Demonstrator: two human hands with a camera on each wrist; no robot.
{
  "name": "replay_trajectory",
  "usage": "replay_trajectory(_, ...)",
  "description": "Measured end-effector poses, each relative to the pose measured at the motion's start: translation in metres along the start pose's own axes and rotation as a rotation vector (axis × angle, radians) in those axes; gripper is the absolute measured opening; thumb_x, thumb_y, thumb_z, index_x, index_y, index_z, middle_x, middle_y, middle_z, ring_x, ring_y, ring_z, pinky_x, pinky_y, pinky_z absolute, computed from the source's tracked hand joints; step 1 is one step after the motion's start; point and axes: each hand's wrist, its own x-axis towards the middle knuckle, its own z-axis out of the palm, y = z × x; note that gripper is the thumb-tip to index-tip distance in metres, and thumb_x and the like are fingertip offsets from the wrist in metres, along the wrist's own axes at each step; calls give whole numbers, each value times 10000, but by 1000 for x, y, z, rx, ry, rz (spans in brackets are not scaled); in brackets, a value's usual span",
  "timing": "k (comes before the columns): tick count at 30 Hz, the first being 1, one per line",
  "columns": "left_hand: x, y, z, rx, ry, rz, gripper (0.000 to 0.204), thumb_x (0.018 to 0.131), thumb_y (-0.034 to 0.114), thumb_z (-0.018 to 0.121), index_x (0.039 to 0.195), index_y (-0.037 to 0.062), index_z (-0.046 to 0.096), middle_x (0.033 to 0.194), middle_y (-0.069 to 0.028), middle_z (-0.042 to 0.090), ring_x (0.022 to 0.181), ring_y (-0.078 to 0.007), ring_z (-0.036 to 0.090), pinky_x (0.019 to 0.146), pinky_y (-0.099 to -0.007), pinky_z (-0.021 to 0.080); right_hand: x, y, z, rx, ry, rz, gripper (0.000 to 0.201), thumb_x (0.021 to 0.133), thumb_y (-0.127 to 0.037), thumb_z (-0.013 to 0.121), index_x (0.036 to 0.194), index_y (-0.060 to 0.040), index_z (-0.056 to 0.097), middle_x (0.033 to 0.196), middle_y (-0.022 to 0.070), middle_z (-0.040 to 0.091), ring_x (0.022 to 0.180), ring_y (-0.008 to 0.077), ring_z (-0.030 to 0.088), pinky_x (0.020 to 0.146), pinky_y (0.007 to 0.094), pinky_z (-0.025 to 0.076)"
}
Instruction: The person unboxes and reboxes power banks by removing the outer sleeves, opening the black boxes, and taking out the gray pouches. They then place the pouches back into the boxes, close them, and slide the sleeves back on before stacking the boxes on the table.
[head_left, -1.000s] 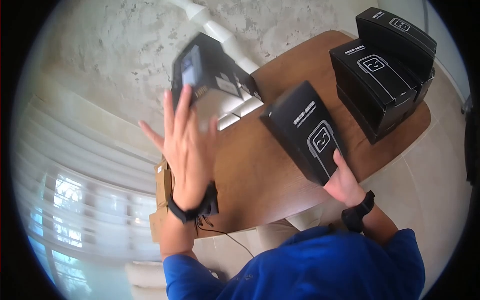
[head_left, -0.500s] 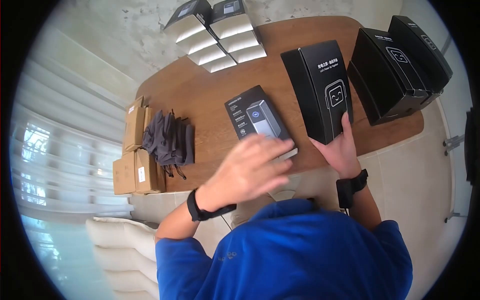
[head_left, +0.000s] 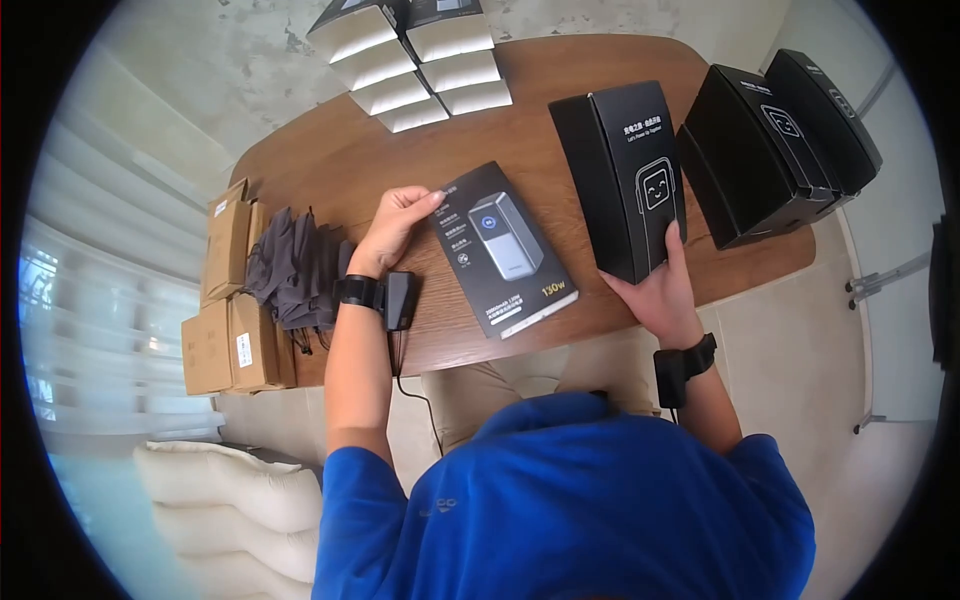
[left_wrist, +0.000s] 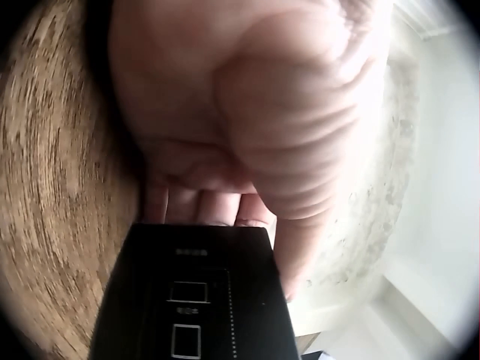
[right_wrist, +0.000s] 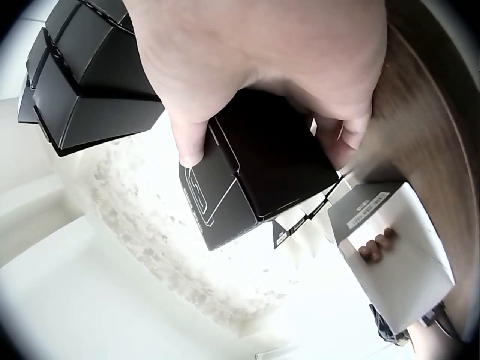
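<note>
The left hand (head_left: 397, 222) grips the far left corner of a flat-faced black box (head_left: 510, 250) printed with a silver device and "130W". In the left wrist view the thumb of that hand (left_wrist: 247, 97) lies along one side of the box (left_wrist: 199, 292), fingers behind it. The right hand (head_left: 662, 290) holds a taller black box (head_left: 628, 180) with a smiling-face drawing near its lower end, thumb on the printed face. The right wrist view shows the right hand (right_wrist: 262, 60) around this tall box (right_wrist: 259, 165), fingers on its far side.
More black boxes (head_left: 755, 160) stand at the table's right end. Boxes with white ends (head_left: 385, 68) are stacked at the back. Brown cartons (head_left: 255, 345) and dark drawstring pouches (head_left: 290, 265) sit at the left. A cream cushioned seat (head_left: 230, 510) is beside the table (head_left: 330, 145).
The left hand has moved from a stack at the back to the printed box and now grips its corner. The right hand still holds the tall box, which stands more upright than before.
</note>
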Motion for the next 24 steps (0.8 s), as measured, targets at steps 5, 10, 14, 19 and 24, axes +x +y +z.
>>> replay_trajectory(5,-3,9,4,-258,337,34,210,923,231,619,848,45,682,797,-26,690,688,-93,621,656,-235,482,2,0,2,-43,39,16,700,926,-615,408,1421,-125,345,1412,85,427,1310,255,376,1071,494,282)
replay_trajectory(10,-2,8,-6,-458,480,134,205,934,244,602,904,47,652,841,-37,689,717,-116,635,647,-246,488,2,-2,-13,126,-160,58,613,930,-601,400,1286,-113,503,1163,87,582,1019,251,558,879,428,444)
replay_trajectory(14,-2,0,-9,-440,574,171,205,944,251,588,905,58,646,843,-27,680,725,-115,628,647,-247,487,-2,2,-14,138,-305,-14,634,959,-545,384,1361,-58,437,1276,113,556,1156,252,544,986,410,442)
replay_trajectory(19,-4,5,-3,-445,588,183,194,947,249,584,891,72,640,820,-8,671,700,-105,617,624,-236,478,-3,6,-9,-94,-65,-25,591,971,-493,405,1351,-42,433,1244,107,579,1109,200,580,942,340,479)
replay_trajectory(24,-6,10,-2,-553,631,241,186,947,253,585,871,91,632,810,14,671,679,-77,609,592,-204,463,-7,-6,2,-163,-211,104,611,951,-542,404,1317,-55,450,1165,107,619,983,199,644,697,370,583)
